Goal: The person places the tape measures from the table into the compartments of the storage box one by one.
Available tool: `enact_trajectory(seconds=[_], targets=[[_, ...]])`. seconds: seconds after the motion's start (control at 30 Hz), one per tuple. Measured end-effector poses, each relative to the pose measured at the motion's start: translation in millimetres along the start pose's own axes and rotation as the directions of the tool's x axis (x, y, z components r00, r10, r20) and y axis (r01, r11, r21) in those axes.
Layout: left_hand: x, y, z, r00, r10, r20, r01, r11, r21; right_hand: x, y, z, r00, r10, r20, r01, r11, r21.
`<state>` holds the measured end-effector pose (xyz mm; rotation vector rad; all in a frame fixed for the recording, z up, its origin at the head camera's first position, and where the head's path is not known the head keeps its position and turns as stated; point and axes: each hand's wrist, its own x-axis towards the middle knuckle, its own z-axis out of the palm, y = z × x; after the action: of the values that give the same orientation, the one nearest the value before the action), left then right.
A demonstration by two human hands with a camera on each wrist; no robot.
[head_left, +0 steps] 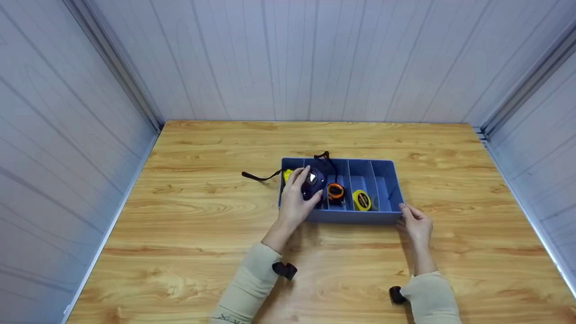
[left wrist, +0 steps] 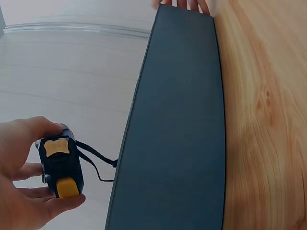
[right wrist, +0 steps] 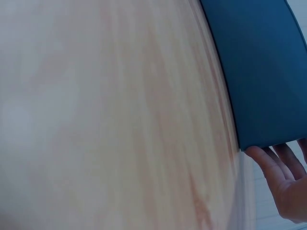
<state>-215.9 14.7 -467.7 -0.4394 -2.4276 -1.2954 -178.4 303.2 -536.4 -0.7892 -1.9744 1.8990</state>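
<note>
My left hand (head_left: pixel 294 198) grips a dark tape measure (head_left: pixel 317 180) above the left part of a blue divided box (head_left: pixel 353 218). In the left wrist view, the tape measure (left wrist: pixel 61 165) shows yellow parts and a black strap between thumb and fingers. My right hand (head_left: pixel 417 225) holds the box's near right corner; its fingers (right wrist: pixel 273 167) lie against the end wall in the right wrist view. Inside the box, an orange-and-black tape measure (head_left: pixel 335 192) and a yellow one (head_left: pixel 362 200) occupy separate compartments. Another yellow item (head_left: pixel 287 174) is mostly hidden behind my left hand.
A black strap (head_left: pixel 261 178) hangs over the box's left side onto the wooden table (head_left: pixel 202 202). Another black strap (head_left: pixel 325 156) crosses the back rim. Pale panel walls (head_left: pixel 288 58) stand behind the table and at both sides.
</note>
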Motion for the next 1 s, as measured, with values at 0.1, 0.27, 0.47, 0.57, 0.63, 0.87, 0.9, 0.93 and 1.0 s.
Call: enact_trajectory(seconds=[0.1, 0.27, 0.47, 0.57, 0.63, 0.87, 0.9, 0.93, 1.0], targets=[[1.9, 4.2, 5.4, 1.000, -0.007, 0.018, 0.008, 1.000, -0.011, 0.1, -0.3, -0.1, 1.000, -0.026, 0.008, 0.026, 1.000, -0.014], [3.3, 8.7, 15.3, 0.999, -0.006, 0.032, 0.007, 1.000, -0.024, 1.1, 0.6, -1.4, 1.000, 0.015, 0.020, -0.016, 0.999, 0.037], [5.5, 13.7, 28.1, 0.999, 0.016, 0.045, -0.015, 1.000, -0.019, 0.2, -2.2, 0.5, 1.000, -0.009, 0.012, 0.009, 1.000, -0.014], [7.3, 17.3, 33.5, 0.998, 0.028, 0.057, -0.027, 1.000, -0.016, -0.2, -3.3, 1.3, 1.000, 0.003, 0.015, -0.003, 1.000, -0.027], [8.5, 19.5, 36.8, 0.997, 0.037, 0.062, -0.036, 0.999, -0.018, -0.3, -4.1, 1.7, 1.000, 0.009, 0.020, -0.008, 0.999, -0.032], [10.9, 25.7, 48.1, 0.995, 0.059, 0.077, -0.057, 0.998, -0.022, -0.9, -3.3, 1.2, 0.999, -0.006, 0.041, 0.006, 1.000, 0.001], [10.9, 26.4, 50.0, 0.995, 0.059, 0.085, -0.058, 0.998, -0.019, -0.4, -2.4, 0.9, 0.999, 0.004, 0.039, -0.005, 1.000, 0.017], [10.9, 27.0, 51.9, 0.994, 0.063, 0.092, -0.062, 0.998, -0.018, -0.4, -1.9, 0.4, 0.999, 0.011, 0.036, -0.013, 0.999, 0.035], [10.8, 28.2, 55.8, 0.992, 0.076, 0.101, -0.075, 0.997, -0.014, -0.5, -1.1, -0.9, 0.999, 0.016, 0.045, -0.019, 0.998, 0.066]])
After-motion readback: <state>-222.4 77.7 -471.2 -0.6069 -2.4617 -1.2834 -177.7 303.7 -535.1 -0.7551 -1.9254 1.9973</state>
